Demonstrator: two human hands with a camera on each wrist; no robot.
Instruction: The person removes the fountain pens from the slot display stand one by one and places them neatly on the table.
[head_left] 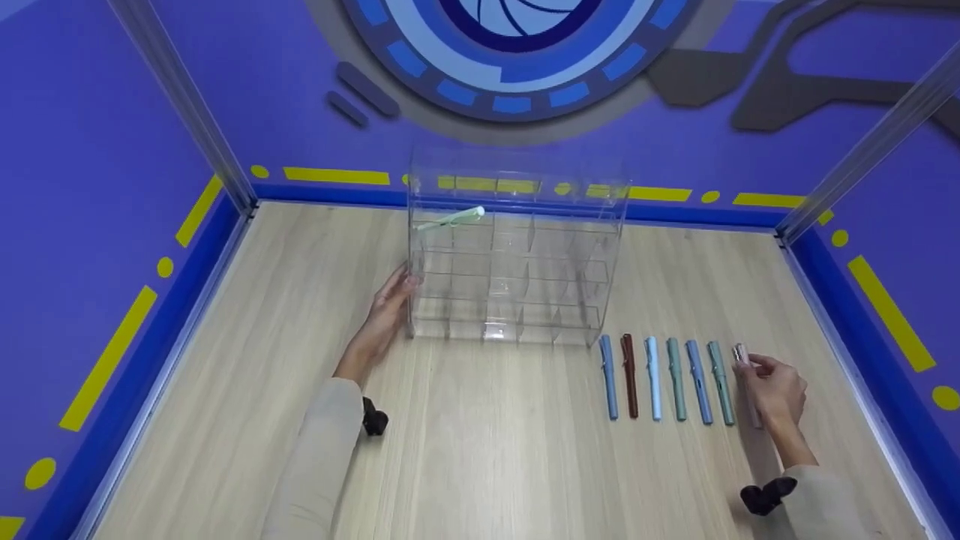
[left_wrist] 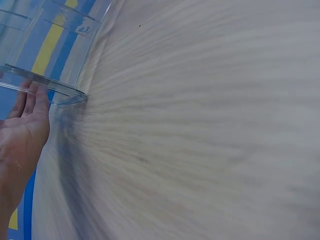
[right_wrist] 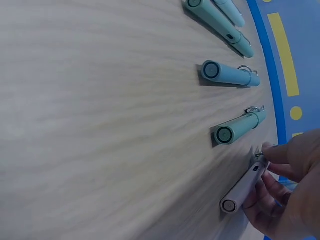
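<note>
A clear acrylic compartment rack (head_left: pixel 510 262) stands at the table's middle back. One pale green pen (head_left: pixel 452 218) lies slanted in its upper left compartment. My left hand (head_left: pixel 386 304) touches the rack's left side; in the left wrist view the fingers (left_wrist: pixel 41 100) look fairly straight against the clear wall. On the right, my right hand (head_left: pixel 776 390) pinches a pale pink pen (right_wrist: pixel 243 187) near its clip end, and the pen's other end is at or close to the tabletop. This pen is at the right end of a row; beside it lies a green pen (head_left: pixel 721 382).
Several more pens lie side by side to the left of it: a blue pen (head_left: pixel 699 381), a green pen (head_left: pixel 676 379), a light blue pen (head_left: pixel 653 379), a dark red pen (head_left: pixel 630 375) and another blue pen (head_left: pixel 608 376). Blue panels (head_left: pixel 300 135) enclose the wooden table (head_left: pixel 480 450).
</note>
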